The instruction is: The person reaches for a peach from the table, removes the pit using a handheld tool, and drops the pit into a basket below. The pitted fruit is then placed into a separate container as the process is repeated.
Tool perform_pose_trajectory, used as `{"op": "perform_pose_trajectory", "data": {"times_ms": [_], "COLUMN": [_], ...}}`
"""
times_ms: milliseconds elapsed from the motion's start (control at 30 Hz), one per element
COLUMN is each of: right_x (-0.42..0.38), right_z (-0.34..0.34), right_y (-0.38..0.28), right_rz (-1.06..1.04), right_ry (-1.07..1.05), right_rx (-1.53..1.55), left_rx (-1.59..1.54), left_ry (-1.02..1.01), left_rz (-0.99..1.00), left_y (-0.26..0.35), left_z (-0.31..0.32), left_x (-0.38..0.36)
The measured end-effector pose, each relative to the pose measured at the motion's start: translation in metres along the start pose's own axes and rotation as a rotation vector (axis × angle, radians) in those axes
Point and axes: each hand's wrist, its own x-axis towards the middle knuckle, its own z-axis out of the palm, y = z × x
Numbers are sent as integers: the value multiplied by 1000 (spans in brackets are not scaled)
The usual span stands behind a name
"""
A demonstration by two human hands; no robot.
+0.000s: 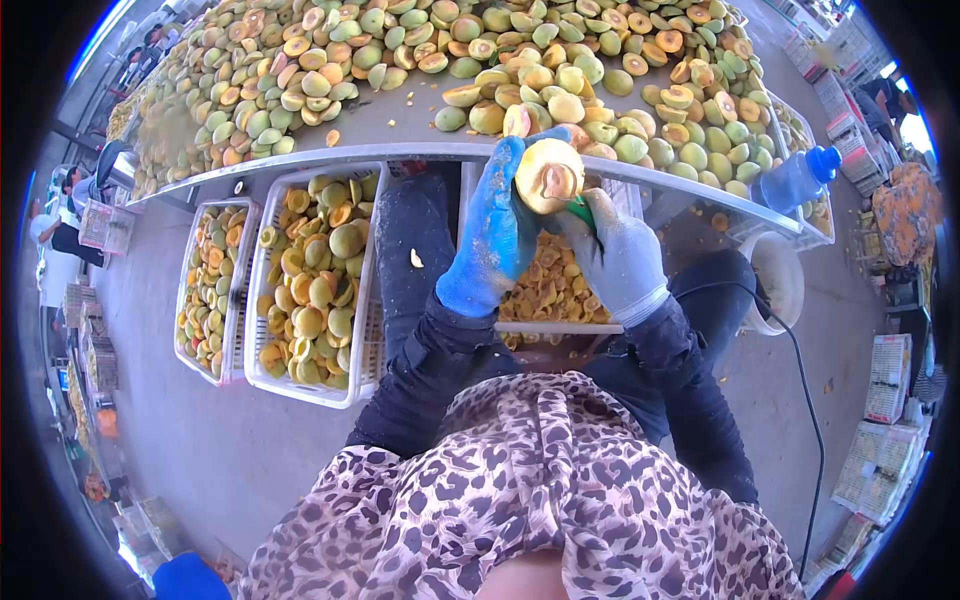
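My left hand, in a blue glove, grips a halved peach-like fruit with its cut face and brown pit area turned up. My right hand, in a pale grey glove, is closed around a small green-handled tool held against the fruit's lower right edge. The tool's working end is hidden, so its exact kind cannot be told. Both hands are just in front of the table edge, over a crate of cut fruit pieces between my knees.
A metal table heaped with halved fruit lies ahead. White crates of fruit stand at left. A blue-capped bottle sits at the table's right edge, above a white bucket. A black cable runs down the right.
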Motion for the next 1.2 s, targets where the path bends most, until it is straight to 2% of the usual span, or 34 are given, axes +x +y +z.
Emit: {"op": "perform_pose_trajectory", "data": {"times_ms": [33,67,133,167,233,367,433,467,533,567,633,667,700,767,833,900,933,967,1033,1067,1100,1167,1200], "right_x": [-2,-5,-10,-12,-14,-16,-17,-14,-14,-15,-12,-14,-14,-13,-16,-24,-25,-25,-24,-24,-23,-23,-23], "right_z": [1,1,2,2,2,8,3,-1,-10,-10,-7,-2,1,6,7,4,0,-2,-5,-6,-6,-6,-5], "right_y": [0,-1,-8,-12,-20,-26,-27,-25,-19,-17,-13,-11,-10,-8,-2,3,3,2,-2,-3,-3,-4,-4], "right_rz": [-12,-12,-19,-20,-13,81,91,92,7,8,-94,-38,-41,144,150,162,56,-51,-109,-166,-165,-187,-187], "right_ry": [10,11,17,16,33,21,-116,-116,-207,-209,-91,-94,-96,-88,-110,-135,-120,-104,-113,-121,-121,-173,-175], "right_rx": [-8,-6,67,70,38,250,45,48,32,30,106,141,144,350,333,308,136,-33,-59,-90,-89,-140,-139], "left_rx": [396,398,191,193,436,649,961,963,523,520,242,363,365,67,-29,-80,-209,-208,68,258,259,597,597], "left_ry": [-94,-95,-3,0,106,111,-48,-47,-169,-168,-64,107,110,-57,-114,56,106,111,-2,36,35,-68,-66], "left_rz": [204,204,43,43,313,394,468,467,-45,-46,26,159,161,258,192,50,-25,-22,-65,8,7,258,256], "left_y": [2,-2,-14,-22,-35,-20,-13,-7,-1,-2,-4,-23,-19,-9,-16,-13,-12,-8,-1,-6,-9,-11,-9], "left_z": [4,2,-10,-16,-23,-11,-26,-30,-34,-28,-14,-21,-8,14,-2,-3,-9,-12,-17,-21,-23,-20,-18], "left_x": [-5,-6,-10,-13,-15,-19,-14,-7,0,-2,-3,2,-6,-26,-28,-33,-31,-33,-37,-34,-36,-39,-39]}}
